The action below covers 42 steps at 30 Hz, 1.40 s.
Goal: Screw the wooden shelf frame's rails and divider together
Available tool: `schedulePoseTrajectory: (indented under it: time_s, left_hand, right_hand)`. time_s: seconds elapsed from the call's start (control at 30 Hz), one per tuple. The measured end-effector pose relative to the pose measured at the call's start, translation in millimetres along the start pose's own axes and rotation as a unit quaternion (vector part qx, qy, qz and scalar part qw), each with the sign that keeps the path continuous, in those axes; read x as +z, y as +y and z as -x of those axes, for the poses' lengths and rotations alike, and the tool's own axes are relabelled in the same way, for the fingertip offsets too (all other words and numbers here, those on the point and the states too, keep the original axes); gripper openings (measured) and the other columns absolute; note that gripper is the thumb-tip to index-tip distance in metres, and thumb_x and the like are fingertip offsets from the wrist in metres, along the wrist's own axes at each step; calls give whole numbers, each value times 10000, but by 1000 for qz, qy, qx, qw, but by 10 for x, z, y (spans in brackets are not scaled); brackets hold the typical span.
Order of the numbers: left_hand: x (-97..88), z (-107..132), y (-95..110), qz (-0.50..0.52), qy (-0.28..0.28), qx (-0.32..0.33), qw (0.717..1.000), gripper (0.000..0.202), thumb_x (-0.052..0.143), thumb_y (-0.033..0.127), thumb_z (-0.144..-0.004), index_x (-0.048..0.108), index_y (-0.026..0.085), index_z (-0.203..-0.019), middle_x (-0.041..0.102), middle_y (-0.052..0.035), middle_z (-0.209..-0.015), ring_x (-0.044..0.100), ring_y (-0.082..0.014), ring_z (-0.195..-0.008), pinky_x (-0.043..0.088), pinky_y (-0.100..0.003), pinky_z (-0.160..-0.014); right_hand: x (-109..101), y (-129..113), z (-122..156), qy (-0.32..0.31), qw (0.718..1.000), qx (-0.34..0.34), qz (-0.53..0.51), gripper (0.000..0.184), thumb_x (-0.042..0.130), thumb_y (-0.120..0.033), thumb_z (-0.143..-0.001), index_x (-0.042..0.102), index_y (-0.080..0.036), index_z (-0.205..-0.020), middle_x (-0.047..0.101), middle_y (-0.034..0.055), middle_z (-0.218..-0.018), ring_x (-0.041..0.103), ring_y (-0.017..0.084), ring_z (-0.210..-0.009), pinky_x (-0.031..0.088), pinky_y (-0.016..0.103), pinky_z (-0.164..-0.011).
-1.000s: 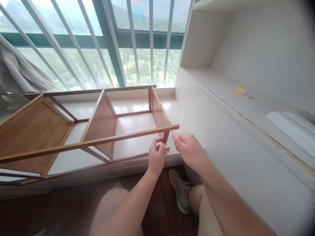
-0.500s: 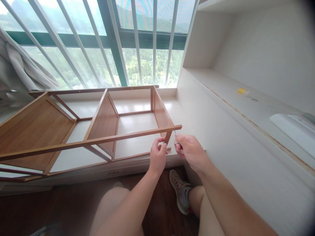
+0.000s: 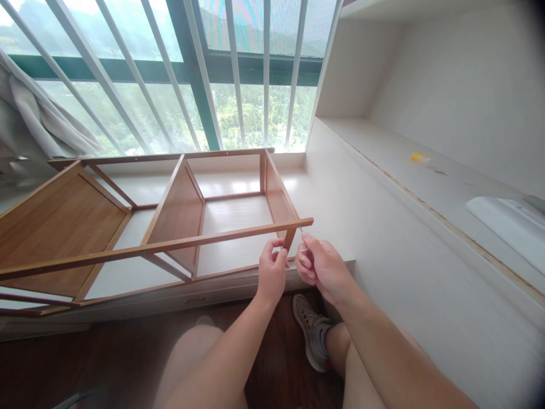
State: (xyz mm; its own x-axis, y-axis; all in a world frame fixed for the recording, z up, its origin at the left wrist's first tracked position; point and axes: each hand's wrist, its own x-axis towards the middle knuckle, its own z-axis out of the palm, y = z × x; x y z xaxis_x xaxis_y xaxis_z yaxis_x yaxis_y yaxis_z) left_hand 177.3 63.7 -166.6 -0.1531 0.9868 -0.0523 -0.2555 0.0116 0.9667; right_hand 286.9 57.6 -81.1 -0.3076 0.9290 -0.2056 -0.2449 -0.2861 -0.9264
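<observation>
A brown wooden shelf unit [image 3: 179, 213] lies on its side along the pale window ledge. My right hand [image 3: 326, 264] is closed around a thin metal hex key [image 3: 300, 229], whose tip meets the end of the unit just below the long front rail [image 3: 238, 232]. Most of the key is hidden by my fingers. Close by on the left, my left hand [image 3: 271, 270] has its thumb and fingers pinched together beside the short end rail [image 3: 289, 238]. A tiny pale bit shows between those fingertips, too small to name.
Barred windows [image 3: 255, 74] rise behind the ledge, with a grey curtain [image 3: 38, 113] at left. On the right, a white cabinet shelf [image 3: 383, 145] bears a small yellow item [image 3: 419, 158], a thin metal piece [image 3: 440, 172] and a white object [image 3: 506, 227].
My right hand has turned with the hex key, its lower fingers swinging left and into fuller view. My left hand stays nearly where it was.
</observation>
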Motion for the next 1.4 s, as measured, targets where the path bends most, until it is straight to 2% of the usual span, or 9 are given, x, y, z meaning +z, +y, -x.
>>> schedulePoseTrajectory:
  time_s: [0.1, 0.23, 0.4, 0.53, 0.73, 0.83, 0.97, 1.17, 1.4]
  left_hand:
    - [4, -2, 2, 3, 0, 3, 1000, 296, 570, 343, -822, 568, 163, -1057, 559, 27, -652, 451, -52, -505, 404, -173, -518]
    - [4, -1, -1, 11, 1, 2, 1000, 293, 586, 338, -813, 562, 166, -1049, 583, 21, -679, 486, -62, -526, 421, -180, -540]
    - [1, 2, -24, 20, -4, 0, 1000, 279, 586, 335, -824, 548, 181, -1054, 591, 24, -674, 529, -76, -567, 434, -182, -577]
    - [-1, 14, -26, 21, -3, -4, 1000, 287, 592, 335, -819, 541, 178, -1053, 580, 27, -642, 522, -79, -549, 405, -175, -541]
    - [12, 24, 27, 20, 1, -2, 1000, 295, 592, 345, -805, 556, 169, -1038, 603, 11, -685, 506, -72, -543, 417, -182, -537]
    - [14, 22, 45, 14, 9, 2, 1000, 283, 604, 339, -786, 571, 167, -1009, 596, 9, -685, 501, -76, -549, 414, -184, -529]
    - [8, 20, 43, 9, 8, 4, 1000, 267, 596, 331, -793, 571, 169, -1004, 577, 17, -679, 485, -68, -547, 408, -179, -531]
    - [5, 26, 31, -3, 2, 0, 1000, 233, 557, 326, -834, 556, 176, -1012, 535, 39, -648, 445, -46, -517, 387, -161, -526]
    - [2, 21, 13, -6, 3, 4, 1000, 217, 549, 298, -833, 548, 178, -1013, 516, 43, -640, 426, -39, -506, 372, -153, -512]
  right_hand:
    - [14, -29, 19, -31, 999, 18, -36, 522, 500, -521, -897, 402, -169, -525, 311, -46, -381, 258, 55, -340, 176, 196, -372]
    - [47, -36, 33, -59, 995, 2, -80, 511, 507, -476, -911, 398, -166, -519, 301, -47, -381, 262, 56, -349, 171, 196, -386]
    - [114, -5, 41, -71, 987, -26, -143, 501, 505, -426, -924, 377, -172, -512, 286, -48, -376, 253, 60, -356, 178, 207, -397]
    - [157, 32, 22, -76, 980, -41, -181, 502, 511, -414, -918, 353, -177, -504, 267, -52, -379, 254, 61, -358, 191, 213, -403]
    - [110, 91, 3, -27, 993, -57, -102, 510, 528, -473, -904, 343, -180, -530, 299, -52, -396, 269, 57, -376, 215, 221, -433]
    - [68, 83, 22, -52, 992, -68, -88, 495, 552, -437, -902, 317, -184, -546, 317, -49, -420, 287, 61, -402, 232, 231, -459]
    - [23, 64, 46, -87, 991, -78, -59, 480, 539, -388, -919, 363, -168, -531, 337, -36, -458, 308, 63, -432, 227, 238, -471]
    - [-8, 29, 38, -74, 995, -59, -21, 461, 563, -372, -906, 379, -160, -541, 326, -42, -467, 285, 52, -423, 197, 229, -450]
    - [-18, -81, 64, -70, 997, 7, -11, 463, 621, -427, -848, 356, -169, -569, 292, -62, -479, 238, 36, -416, 151, 207, -418]
